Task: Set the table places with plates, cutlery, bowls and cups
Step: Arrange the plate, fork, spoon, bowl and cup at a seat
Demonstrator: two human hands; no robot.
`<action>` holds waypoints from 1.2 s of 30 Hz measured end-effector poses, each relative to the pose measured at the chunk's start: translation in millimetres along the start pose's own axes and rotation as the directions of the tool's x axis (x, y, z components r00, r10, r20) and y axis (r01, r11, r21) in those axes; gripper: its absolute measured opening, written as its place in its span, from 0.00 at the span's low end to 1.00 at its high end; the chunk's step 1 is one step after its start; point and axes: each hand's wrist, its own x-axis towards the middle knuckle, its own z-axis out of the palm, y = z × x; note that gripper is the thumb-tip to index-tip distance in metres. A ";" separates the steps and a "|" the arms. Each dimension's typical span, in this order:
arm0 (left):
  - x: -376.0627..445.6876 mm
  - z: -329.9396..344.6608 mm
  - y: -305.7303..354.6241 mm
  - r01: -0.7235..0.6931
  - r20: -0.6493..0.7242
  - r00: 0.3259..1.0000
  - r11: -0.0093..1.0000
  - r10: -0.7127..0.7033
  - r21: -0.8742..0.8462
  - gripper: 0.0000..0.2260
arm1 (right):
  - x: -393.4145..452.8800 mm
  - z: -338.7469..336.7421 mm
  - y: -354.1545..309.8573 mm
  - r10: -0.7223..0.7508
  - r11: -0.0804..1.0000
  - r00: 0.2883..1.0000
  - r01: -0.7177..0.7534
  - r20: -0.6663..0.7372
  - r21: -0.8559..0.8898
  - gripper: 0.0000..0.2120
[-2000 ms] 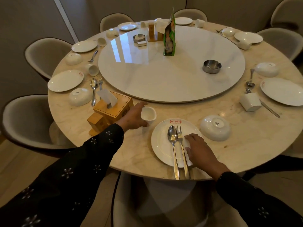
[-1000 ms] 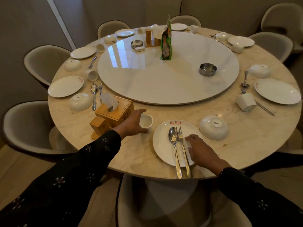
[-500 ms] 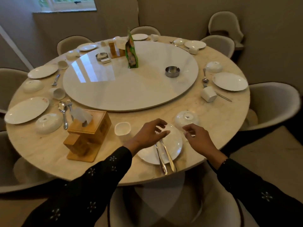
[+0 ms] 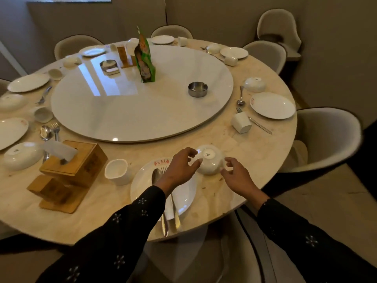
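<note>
Bowl upside down beside our plate, which carries a spoon and fork. Our left hand and right hand curl fingers against its sides (whether gripping, we cannot tell). An empty cup stands left.

I've let go of the cup with my left hand; both it and my right hand now flank the upturned bowl.
</note>
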 end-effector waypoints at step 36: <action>36.4 35.9 52.3 0.282 0.029 0.941 0.735 -0.337 -0.616 0.15 | 59.8 -36.7 -10.8 0.200 0.702 0.879 -0.437 0.433 0.563 0.27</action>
